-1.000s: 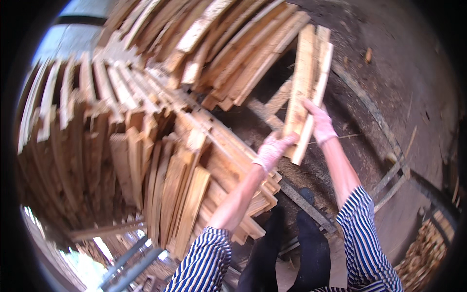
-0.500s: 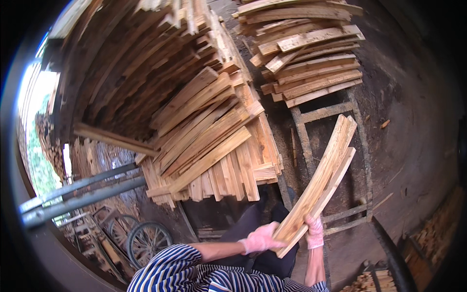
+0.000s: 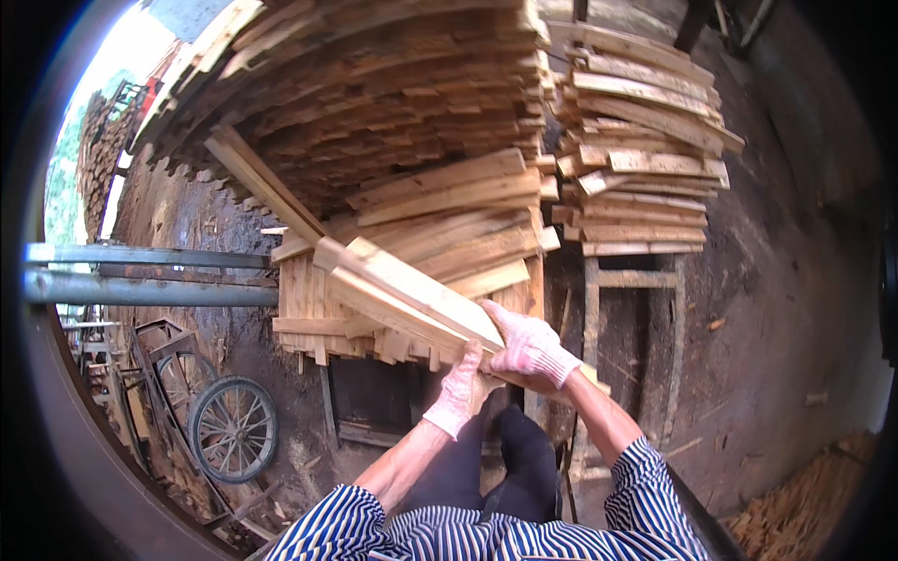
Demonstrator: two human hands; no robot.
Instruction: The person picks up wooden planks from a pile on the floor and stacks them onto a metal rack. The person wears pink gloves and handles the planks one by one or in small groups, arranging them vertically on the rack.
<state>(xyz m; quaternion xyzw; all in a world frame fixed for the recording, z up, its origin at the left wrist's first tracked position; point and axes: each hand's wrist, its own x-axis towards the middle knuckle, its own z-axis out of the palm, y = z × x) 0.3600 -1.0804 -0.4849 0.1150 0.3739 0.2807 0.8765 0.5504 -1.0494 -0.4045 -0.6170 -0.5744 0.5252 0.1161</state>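
Two or so long wooden planks lie together in my hands, slanting from the upper left down to the lower right. My right hand, in a pale pink glove, is closed over their near end from the right. My left hand, gloved alike, grips them from below and the left, its thumb against the edge. The planks' far end is over the left part of a stack of boards; whether it touches them I cannot tell. Several loose boards lie slantwise on that stack.
A tall pile of planks rises behind the stack. More boards lie on a metal frame at the right. Blue-grey metal bars reach in from the left, above a cart wheel. Wood pieces lie at lower right.
The planks have swung from my right side to the left, over the stack. Both hands moved with them, and my right hand now lies over their top. The view has turned too.
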